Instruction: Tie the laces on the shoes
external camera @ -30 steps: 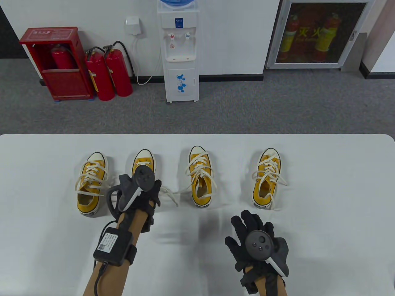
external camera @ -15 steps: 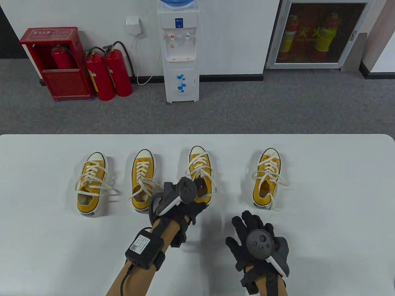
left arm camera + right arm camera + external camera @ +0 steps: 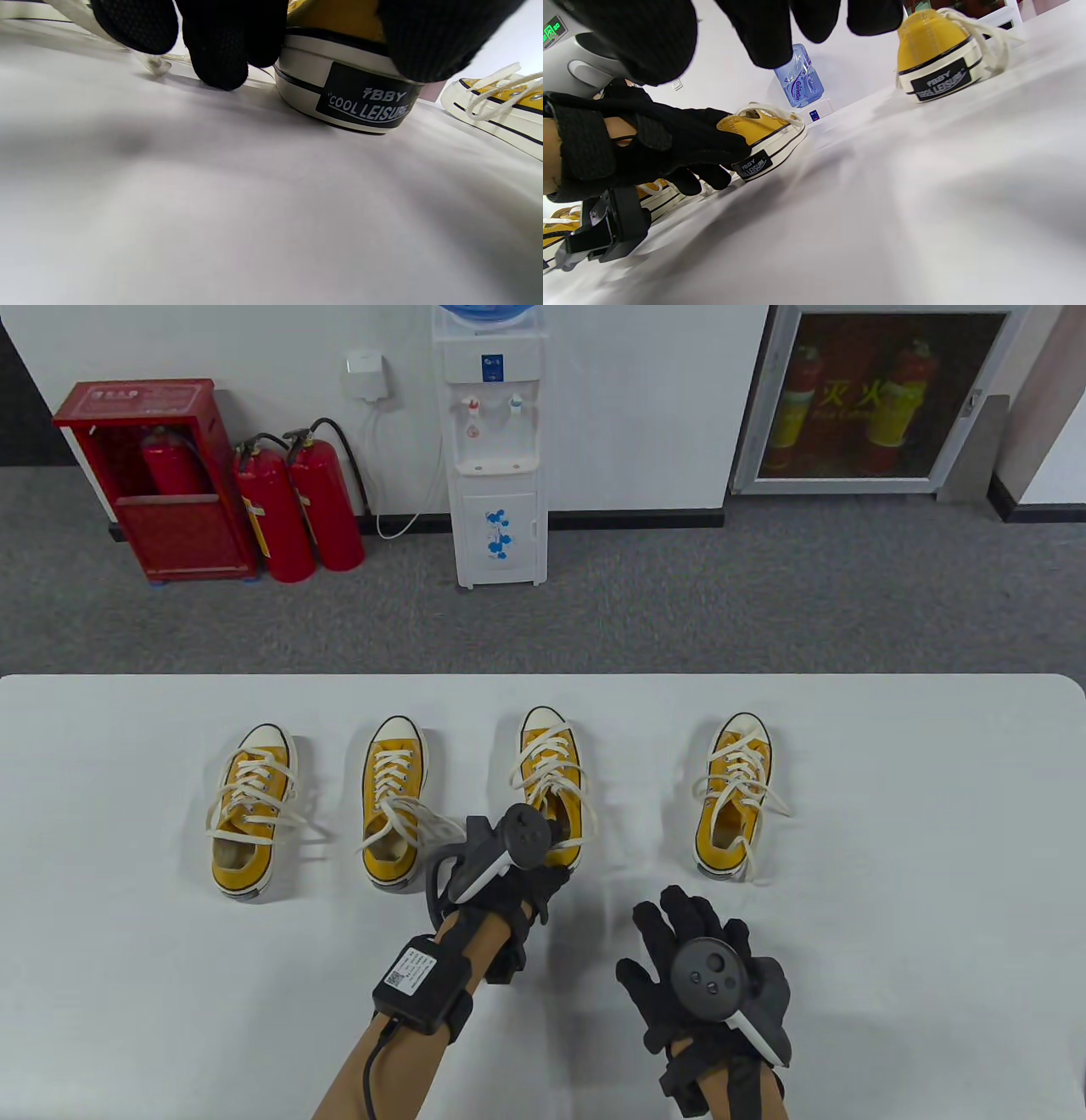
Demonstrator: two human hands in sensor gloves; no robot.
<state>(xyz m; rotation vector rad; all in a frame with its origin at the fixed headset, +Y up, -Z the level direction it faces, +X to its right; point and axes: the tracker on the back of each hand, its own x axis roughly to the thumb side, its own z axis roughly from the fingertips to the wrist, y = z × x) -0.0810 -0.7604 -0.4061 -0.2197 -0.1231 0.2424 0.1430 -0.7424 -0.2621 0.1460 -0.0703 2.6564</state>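
Four yellow canvas shoes with white laces stand in a row on the white table (image 3: 891, 899), toes pointing away. My left hand (image 3: 543, 875) is at the heel of the third shoe (image 3: 550, 763). In the left wrist view its fingers (image 3: 220, 63) touch the table left of the heel (image 3: 360, 101) and its thumb lies over the heel's right side. My right hand (image 3: 674, 920) lies flat with fingers spread, near the front, holding nothing. The second shoe (image 3: 393, 797) has loose laces trailing right. The first shoe (image 3: 250, 806) and fourth shoe (image 3: 736, 789) stand apart.
Beyond the table's far edge stand a water dispenser (image 3: 496, 449), red fire extinguishers (image 3: 297, 509) and a red cabinet (image 3: 161, 475) on grey carpet. In the right wrist view, the fourth shoe (image 3: 937, 55) stands to the right of my left hand (image 3: 683, 140).
My left hand has left the second shoe and moved right to the third shoe's heel. The second shoe's laces now lie loose. The right hand has barely moved.
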